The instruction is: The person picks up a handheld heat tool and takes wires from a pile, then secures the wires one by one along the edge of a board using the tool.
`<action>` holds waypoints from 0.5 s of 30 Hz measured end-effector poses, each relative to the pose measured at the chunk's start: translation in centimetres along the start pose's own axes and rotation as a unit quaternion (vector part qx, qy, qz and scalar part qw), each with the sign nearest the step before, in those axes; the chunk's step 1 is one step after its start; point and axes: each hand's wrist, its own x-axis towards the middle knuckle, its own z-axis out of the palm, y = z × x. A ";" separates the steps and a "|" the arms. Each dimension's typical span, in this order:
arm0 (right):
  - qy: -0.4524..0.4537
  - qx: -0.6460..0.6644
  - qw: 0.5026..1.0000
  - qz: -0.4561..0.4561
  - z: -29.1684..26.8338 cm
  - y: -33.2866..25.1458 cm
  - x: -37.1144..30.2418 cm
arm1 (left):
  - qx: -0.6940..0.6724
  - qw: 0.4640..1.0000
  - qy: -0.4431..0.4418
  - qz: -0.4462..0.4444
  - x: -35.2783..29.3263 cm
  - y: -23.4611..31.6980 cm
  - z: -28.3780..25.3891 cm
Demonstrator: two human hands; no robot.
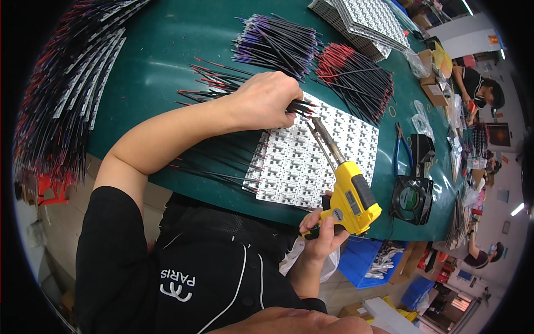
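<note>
My left hand (270, 100) is closed on a bunch of black wires with red-tipped ends, above a white panel (283, 172) made of rows of small identical parts. My right hand (322, 234) grips the handle of a yellow soldering gun (356, 203). Its metal tip reaches up to the wire ends by my left fingers; whether it touches them I cannot tell. Along the panel's left edge, several black wires (222, 177) stick out to the left. More loose red-tipped wires (214, 78) lie behind my left forearm.
Bundles of purple-ended wires (272, 44) and red-ended wires (356, 78) lie at the back of the green table (161, 55). Wired strips (72, 83) pile up on the left. Stacked white panels (370, 22), blue-handled pliers (401, 147) and a black fan (413, 200) are to the right.
</note>
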 end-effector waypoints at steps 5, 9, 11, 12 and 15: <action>0.011 0.013 1.000 -0.005 0.1 -0.2 -0.1 | 0.002 1.000 -0.008 -0.003 0.0 0.1 -0.1; -0.030 0.028 0.999 0.029 -0.6 -0.1 -0.1 | -0.025 1.000 -0.006 0.016 0.2 -0.2 -0.3; -0.044 0.031 0.998 0.034 -0.5 -0.1 -0.2 | -0.047 0.999 -0.009 0.021 0.4 -0.4 -0.4; -0.029 0.029 0.999 0.033 -0.3 0.0 -0.3 | -0.046 0.998 -0.022 0.022 0.4 -0.6 -0.5; -0.015 0.025 0.999 0.033 -0.1 0.0 -0.3 | -0.045 0.998 -0.039 0.028 0.6 -0.7 -0.7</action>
